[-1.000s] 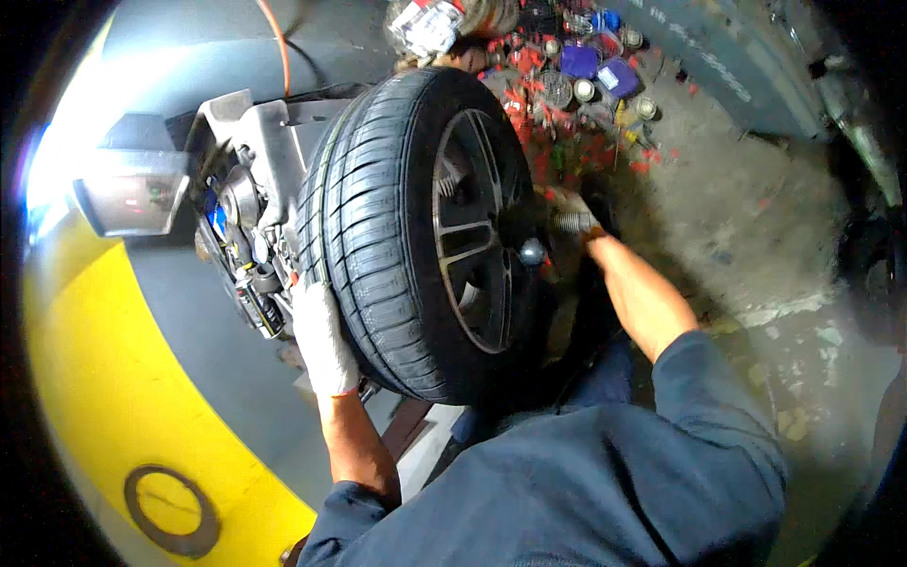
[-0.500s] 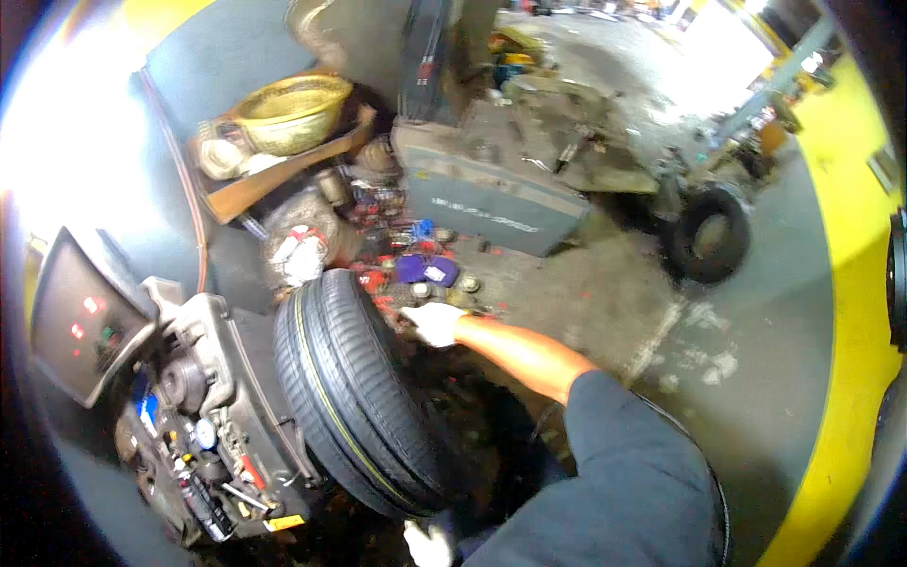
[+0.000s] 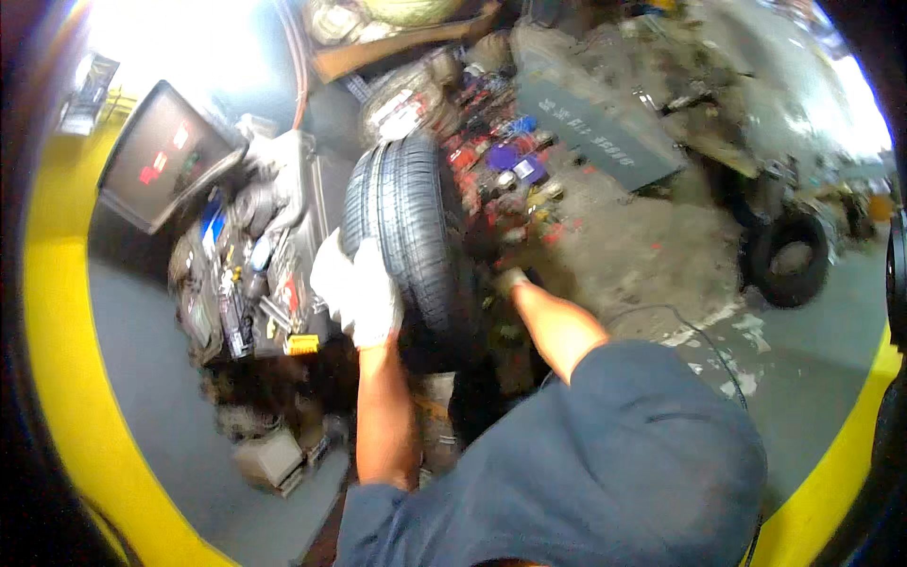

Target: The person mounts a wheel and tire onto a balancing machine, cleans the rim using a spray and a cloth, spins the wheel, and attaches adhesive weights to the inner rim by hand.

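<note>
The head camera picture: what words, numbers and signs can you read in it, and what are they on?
None is clear enough to quote.
Screen of the machine at left: glowing red figures, blurred.
Slanted grey panel: a row of pale characters, smeared by motion.
Purple container: a pale patch, too small to show any writing.
Tyre: no writing that I can make out.

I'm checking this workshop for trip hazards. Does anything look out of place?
Yes: red scraps and a purple container lie strewn on the floor beyond the tire by the left hand, an untidy scatter. At right, pale patches break the floor's grey, perhaps worn paint.
</note>
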### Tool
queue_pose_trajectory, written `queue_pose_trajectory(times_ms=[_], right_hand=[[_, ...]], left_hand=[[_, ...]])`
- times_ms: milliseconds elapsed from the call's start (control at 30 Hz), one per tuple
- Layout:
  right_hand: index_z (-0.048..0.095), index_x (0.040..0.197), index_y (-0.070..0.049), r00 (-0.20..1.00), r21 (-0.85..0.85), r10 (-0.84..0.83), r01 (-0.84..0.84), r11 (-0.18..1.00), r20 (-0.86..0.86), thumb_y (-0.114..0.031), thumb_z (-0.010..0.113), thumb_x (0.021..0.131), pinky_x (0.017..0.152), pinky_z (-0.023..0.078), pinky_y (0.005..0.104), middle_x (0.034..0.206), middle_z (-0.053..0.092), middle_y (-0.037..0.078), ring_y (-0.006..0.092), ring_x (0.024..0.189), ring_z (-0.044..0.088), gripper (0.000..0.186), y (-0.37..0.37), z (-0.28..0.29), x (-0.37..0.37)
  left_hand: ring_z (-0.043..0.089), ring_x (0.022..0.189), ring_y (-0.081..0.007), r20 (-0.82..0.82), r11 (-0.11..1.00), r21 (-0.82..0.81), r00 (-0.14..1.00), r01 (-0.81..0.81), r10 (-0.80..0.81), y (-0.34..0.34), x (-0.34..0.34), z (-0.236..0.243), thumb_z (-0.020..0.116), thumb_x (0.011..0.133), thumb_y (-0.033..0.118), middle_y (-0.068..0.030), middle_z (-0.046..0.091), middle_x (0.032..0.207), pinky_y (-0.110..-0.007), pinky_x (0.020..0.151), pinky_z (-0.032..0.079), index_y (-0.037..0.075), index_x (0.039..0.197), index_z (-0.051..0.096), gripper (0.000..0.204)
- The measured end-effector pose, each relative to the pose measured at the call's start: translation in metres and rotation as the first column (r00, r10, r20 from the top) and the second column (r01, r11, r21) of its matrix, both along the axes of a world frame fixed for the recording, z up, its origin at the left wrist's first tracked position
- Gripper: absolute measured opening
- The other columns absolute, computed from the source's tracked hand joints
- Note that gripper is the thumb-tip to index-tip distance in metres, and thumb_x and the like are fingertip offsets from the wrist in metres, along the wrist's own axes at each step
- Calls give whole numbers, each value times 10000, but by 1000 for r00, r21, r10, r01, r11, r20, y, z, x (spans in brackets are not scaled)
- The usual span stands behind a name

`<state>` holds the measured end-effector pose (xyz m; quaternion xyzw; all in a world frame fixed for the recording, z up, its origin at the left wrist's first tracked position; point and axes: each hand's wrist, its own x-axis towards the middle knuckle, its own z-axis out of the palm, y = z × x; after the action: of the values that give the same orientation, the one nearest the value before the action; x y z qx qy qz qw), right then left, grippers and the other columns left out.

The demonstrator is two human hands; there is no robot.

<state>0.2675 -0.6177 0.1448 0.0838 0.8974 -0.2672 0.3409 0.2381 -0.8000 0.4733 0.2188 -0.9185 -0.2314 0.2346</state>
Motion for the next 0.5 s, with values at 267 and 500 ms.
queue_pose_trajectory(times_ms=[267, 500], right_hand=[[501, 1426, -35, 988, 106, 136, -143, 984, 75, -334, 465, 1007, 987, 438, 432, 1449, 476, 115, 305, 1198, 544, 516, 113, -52, 3], [485, 1340, 62, 497, -353, -268, 824, 443, 826, -626, 570, 938, 641, 546, 384, 984, 645, 218, 253, 766, 615, 801, 76, 188, -108]], left_hand=[[525, 1241, -412, 9, 995, -31, 996, -91, 91, 40, 37, -51, 595, 970, 261, -265, 559, 1338, -452, 1095, 385, -56, 1361, 516, 509], [522, 1221, -473, 233, 925, 230, 940, -303, 250, 49, 261, -193, 585, 887, 140, -279, 475, 1401, -468, 1098, 396, -31, 1471, 366, 647]])
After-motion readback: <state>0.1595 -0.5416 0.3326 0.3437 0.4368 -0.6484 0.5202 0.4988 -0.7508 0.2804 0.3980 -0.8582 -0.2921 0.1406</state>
